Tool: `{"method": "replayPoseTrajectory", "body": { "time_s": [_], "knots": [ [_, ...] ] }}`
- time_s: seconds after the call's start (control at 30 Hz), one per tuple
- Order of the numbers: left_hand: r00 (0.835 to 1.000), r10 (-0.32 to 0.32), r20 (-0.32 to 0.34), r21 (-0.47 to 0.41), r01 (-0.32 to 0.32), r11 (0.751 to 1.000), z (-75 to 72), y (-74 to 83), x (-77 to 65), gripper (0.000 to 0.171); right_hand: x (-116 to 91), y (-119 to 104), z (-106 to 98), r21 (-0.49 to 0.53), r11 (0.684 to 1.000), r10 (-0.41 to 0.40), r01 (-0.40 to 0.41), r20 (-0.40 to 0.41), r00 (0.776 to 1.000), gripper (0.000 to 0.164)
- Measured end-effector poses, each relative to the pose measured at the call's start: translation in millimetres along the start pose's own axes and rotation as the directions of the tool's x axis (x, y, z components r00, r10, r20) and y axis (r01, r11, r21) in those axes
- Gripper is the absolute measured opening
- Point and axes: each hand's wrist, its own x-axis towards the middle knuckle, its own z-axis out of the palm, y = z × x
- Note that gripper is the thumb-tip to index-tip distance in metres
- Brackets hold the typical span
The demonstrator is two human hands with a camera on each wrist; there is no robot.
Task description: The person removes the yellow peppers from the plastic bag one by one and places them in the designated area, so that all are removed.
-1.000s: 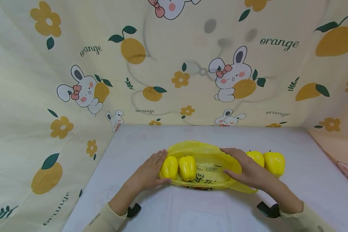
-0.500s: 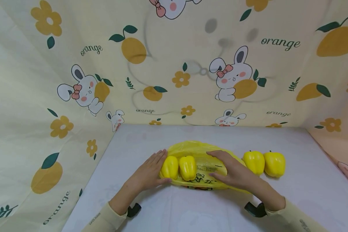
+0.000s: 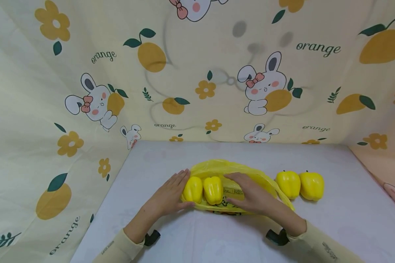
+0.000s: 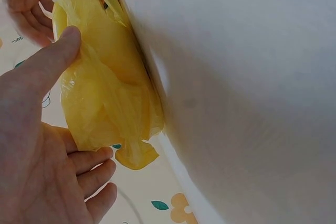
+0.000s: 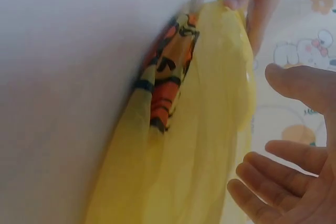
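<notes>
A yellow plastic bag (image 3: 232,166) lies on its side with its mouth gaping toward the head camera. Inside its left end sit two yellow bell peppers, a left one (image 3: 192,190) and a right one (image 3: 213,190). My left hand (image 3: 169,193) rests against the bag's left end, thumb at the near rim and straight fingers at the far side. Over the bag's opening reaches my right hand (image 3: 253,195), fingers apart and holding nothing, right of the peppers. Two more yellow bell peppers, one nearer the bag (image 3: 288,184) and one beyond it (image 3: 311,186), stand outside at right.
A white-covered table (image 3: 237,241) carries everything. Behind and beside it hangs a cream cloth (image 3: 217,47) printed with rabbits, flowers and oranges. A black wrist mount (image 3: 152,238) shows under the left wrist and another mount (image 3: 277,237) under the right.
My right hand has moved left over the bag's opening, away from the outer peppers, and the bag's right rim shows more. My left hand and all the peppers have stayed put.
</notes>
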Motion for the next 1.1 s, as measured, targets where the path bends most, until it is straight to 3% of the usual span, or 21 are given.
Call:
{"method": "replayPoseTrajectory", "body": {
  "time_s": [1.1],
  "knots": [
    [1.0, 0.015, -0.012, -0.04, -0.016, 0.999, 0.5, -0.5, 1.4, 0.109, 20, -5, 22, 0.054, 0.993, 0.105, -0.109, 0.07, 0.992, 0.085]
  ]
}}
